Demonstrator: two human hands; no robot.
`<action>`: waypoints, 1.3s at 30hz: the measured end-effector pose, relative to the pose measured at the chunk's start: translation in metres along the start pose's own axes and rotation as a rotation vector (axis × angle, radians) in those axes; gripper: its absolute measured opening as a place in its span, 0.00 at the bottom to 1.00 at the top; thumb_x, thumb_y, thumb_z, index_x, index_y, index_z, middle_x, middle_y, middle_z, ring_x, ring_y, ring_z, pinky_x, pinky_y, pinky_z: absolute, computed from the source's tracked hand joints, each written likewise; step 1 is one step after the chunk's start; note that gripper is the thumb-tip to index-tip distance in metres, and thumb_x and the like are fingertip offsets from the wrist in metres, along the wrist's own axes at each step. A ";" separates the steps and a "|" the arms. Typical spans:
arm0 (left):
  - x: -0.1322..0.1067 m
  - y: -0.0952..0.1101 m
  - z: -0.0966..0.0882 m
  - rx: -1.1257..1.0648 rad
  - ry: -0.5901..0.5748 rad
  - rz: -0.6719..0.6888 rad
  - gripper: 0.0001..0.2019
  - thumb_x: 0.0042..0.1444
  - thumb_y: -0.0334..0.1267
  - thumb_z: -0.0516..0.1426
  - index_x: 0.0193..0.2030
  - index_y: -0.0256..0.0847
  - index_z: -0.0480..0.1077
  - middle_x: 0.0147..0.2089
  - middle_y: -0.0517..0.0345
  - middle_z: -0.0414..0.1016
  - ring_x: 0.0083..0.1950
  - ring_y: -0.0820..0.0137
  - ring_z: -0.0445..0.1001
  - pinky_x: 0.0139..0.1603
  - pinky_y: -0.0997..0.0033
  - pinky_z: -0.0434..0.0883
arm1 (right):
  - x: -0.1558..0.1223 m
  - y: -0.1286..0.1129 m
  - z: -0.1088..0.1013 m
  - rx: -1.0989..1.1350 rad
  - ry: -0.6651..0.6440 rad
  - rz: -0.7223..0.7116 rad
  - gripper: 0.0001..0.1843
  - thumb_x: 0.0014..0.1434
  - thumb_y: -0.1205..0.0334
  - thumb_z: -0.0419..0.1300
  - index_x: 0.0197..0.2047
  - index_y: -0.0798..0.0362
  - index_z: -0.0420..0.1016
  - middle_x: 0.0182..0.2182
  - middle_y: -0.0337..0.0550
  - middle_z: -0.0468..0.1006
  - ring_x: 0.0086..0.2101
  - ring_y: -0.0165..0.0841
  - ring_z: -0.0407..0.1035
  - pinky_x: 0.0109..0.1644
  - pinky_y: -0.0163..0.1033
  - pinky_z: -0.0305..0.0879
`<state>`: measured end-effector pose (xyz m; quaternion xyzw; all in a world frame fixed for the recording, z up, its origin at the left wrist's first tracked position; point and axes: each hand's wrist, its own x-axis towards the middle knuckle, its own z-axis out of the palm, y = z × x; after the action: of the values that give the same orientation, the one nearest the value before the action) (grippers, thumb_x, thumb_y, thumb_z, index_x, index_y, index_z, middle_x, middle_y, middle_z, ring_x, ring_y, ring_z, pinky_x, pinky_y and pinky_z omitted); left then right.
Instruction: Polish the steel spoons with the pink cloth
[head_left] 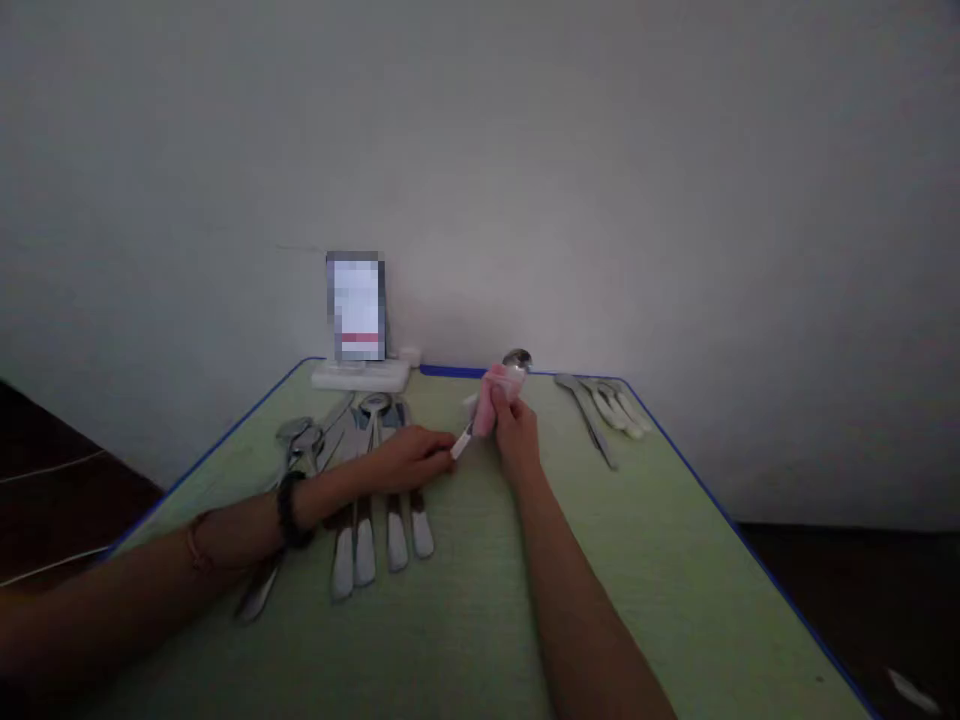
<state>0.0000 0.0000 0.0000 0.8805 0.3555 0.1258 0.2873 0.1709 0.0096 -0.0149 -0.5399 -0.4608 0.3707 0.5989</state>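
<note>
Above the middle of the table, my left hand [420,458] pinches the handle end of a metal spoon [517,358]. The spoon slants up and to the right, its bowl pointing away from me. Around its upper handle, just below the bowl, my right hand [516,430] presses a folded pink cloth [491,395]. Part of the spoon's handle is hidden by the cloth. Under and beside my left forearm lie several metal spoons and other cutlery [365,560], handles toward me. The forearm covers their middles.
Another group of cutlery [611,405] lies at the back right of the green table [480,620], which has a blue edge. A phone with a lit, blurred screen [358,305] stands on a white base [360,377] at the back left. A pale wall rises behind.
</note>
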 end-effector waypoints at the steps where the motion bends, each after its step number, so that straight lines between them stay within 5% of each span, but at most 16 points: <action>1: 0.000 -0.001 0.001 0.014 0.011 -0.004 0.11 0.55 0.40 0.46 0.25 0.38 0.61 0.20 0.65 0.59 0.24 0.75 0.60 0.26 0.76 0.54 | 0.000 0.001 0.001 0.001 0.002 -0.007 0.24 0.48 0.41 0.54 0.24 0.57 0.68 0.20 0.35 0.65 0.25 0.27 0.56 0.28 0.33 0.52; 13: -0.001 -0.007 0.003 0.021 0.024 0.099 0.15 0.59 0.45 0.47 0.26 0.37 0.60 0.21 0.66 0.57 0.23 0.77 0.57 0.25 0.77 0.53 | 0.002 0.004 0.001 0.131 -0.019 0.030 0.23 0.48 0.43 0.57 0.26 0.58 0.72 0.21 0.37 0.69 0.24 0.27 0.58 0.29 0.33 0.55; 21: 0.000 -0.009 0.005 -0.131 0.087 0.076 0.15 0.62 0.45 0.46 0.31 0.37 0.62 0.23 0.66 0.59 0.25 0.77 0.59 0.26 0.78 0.57 | 0.006 0.012 0.001 0.443 -0.093 0.137 0.23 0.44 0.44 0.62 0.32 0.57 0.76 0.25 0.39 0.74 0.26 0.28 0.63 0.33 0.35 0.59; 27: 0.002 -0.007 0.006 -0.109 0.107 0.069 0.13 0.60 0.44 0.48 0.33 0.36 0.65 0.24 0.66 0.60 0.26 0.77 0.59 0.27 0.78 0.56 | 0.004 0.008 0.000 0.388 -0.100 0.118 0.22 0.44 0.45 0.63 0.31 0.57 0.76 0.23 0.37 0.74 0.24 0.27 0.63 0.32 0.34 0.59; 35: 0.000 -0.002 0.003 -0.121 0.071 0.049 0.14 0.58 0.43 0.49 0.26 0.36 0.62 0.20 0.68 0.55 0.23 0.79 0.54 0.23 0.78 0.52 | 0.006 0.014 0.001 0.380 -0.073 0.158 0.23 0.47 0.41 0.59 0.26 0.56 0.74 0.18 0.37 0.72 0.22 0.28 0.64 0.29 0.34 0.61; 39: 0.000 -0.002 0.003 -0.122 0.066 0.037 0.15 0.57 0.43 0.49 0.24 0.36 0.60 0.19 0.68 0.54 0.22 0.79 0.52 0.23 0.78 0.51 | 0.009 0.007 0.002 0.630 -0.026 0.240 0.15 0.50 0.49 0.59 0.28 0.54 0.74 0.22 0.37 0.76 0.25 0.29 0.68 0.31 0.34 0.64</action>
<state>0.0002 0.0001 -0.0040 0.8631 0.3400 0.1813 0.3264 0.1721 0.0192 -0.0208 -0.3737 -0.2644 0.5696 0.6827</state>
